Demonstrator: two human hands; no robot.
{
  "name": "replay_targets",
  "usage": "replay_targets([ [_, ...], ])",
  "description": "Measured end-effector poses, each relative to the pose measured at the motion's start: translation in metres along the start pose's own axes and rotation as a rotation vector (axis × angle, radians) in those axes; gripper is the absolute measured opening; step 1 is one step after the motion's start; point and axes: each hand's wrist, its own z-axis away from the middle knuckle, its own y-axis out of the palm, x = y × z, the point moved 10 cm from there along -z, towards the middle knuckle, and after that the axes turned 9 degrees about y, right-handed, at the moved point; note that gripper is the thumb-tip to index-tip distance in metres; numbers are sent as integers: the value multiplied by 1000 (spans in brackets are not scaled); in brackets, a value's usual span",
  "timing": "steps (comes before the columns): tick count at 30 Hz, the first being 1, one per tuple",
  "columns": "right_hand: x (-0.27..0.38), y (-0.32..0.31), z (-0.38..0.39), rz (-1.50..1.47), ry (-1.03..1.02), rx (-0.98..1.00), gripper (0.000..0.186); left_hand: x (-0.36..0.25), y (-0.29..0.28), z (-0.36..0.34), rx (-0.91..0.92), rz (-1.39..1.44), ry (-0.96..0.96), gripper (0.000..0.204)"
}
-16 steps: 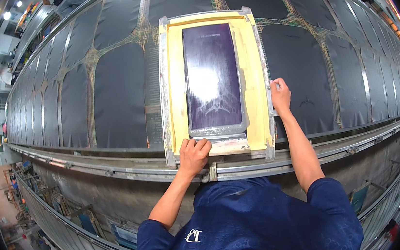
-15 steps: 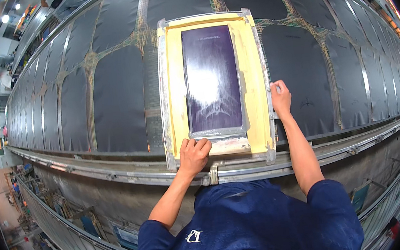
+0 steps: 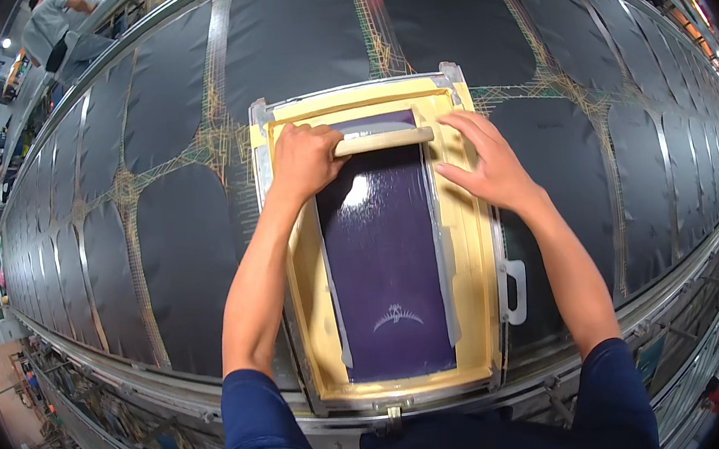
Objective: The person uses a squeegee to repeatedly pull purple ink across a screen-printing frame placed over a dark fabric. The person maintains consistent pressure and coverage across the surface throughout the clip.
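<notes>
A screen-printing frame with yellow borders and a purple mesh window lies on the long table before me. At its far end, my left hand wraps round the left end of a pale squeegee, which spans the window crosswise. Just off the squeegee's right end hovers my right hand, its fingers and thumb apart and holding nothing. A pale crown-like design shows in the near part of the window. The squeegee's lower edge is partly hidden.
Black fabric panels line the table, divided by coloured-line strips. A white loop handle juts from the frame's right side. Metal rails run along the near edge. Other people stand beyond the table, one in grey at the far left.
My left hand and the squeegee have gone from the frame's near end to its far end. My right hand has left the frame's right side and opened beside the squeegee.
</notes>
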Motion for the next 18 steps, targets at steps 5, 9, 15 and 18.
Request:
replay_targets([
  [5, 11, 47, -102, 243, -164, 221, 49, 36, -6, -39, 83, 94, -149, 32],
  [9, -14, 75, -152, 383, 58, 440, 35, 71, 13, -56, 199, 121, -261, 37],
  [15, -25, 95, -147, 449, 57, 434, 30, 68, 25, -45, 243, 84, -282, 38],
  [18, -26, 101, -113, 469, 77, 447, 32, 40, 23, -20, 182, 64, -218, 37],
])
